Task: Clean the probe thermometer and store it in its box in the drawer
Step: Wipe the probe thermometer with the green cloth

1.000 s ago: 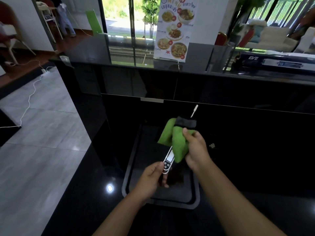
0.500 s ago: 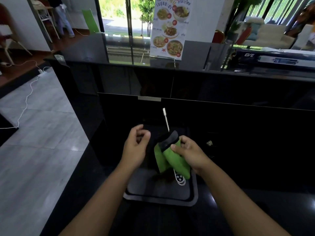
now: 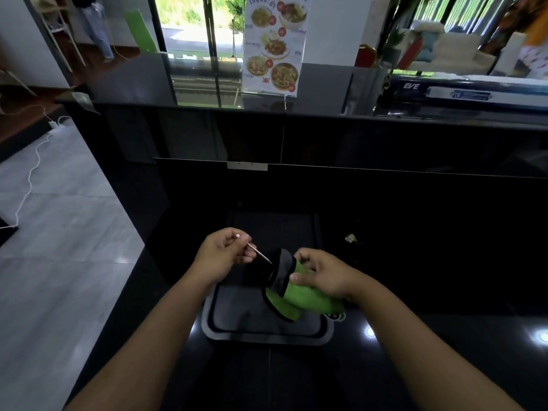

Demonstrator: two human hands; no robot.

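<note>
I see both bare hands held over the dark rectangular tray point(image 3: 267, 333) that lies on the glossy black counter point(image 3: 444, 366), near its front edge. The left hand point(image 3: 221, 256) pinches the tip end of the thin metal probe of the thermometer point(image 3: 258, 253), fingers closed together on it. The right hand point(image 3: 323, 275) is clamped around a green cloth with a black and grey edge point(image 3: 299, 295), which is wrapped about the rest of the thermometer; the probe runs from the left fingers into the cloth's open end. A bit of the white thermometer body point(image 3: 336, 316) peeks out beneath the cloth over the tray's right front corner. A small crumpled scrap point(image 3: 350, 238) lies on the counter just beyond the tray's right edge.
</note>
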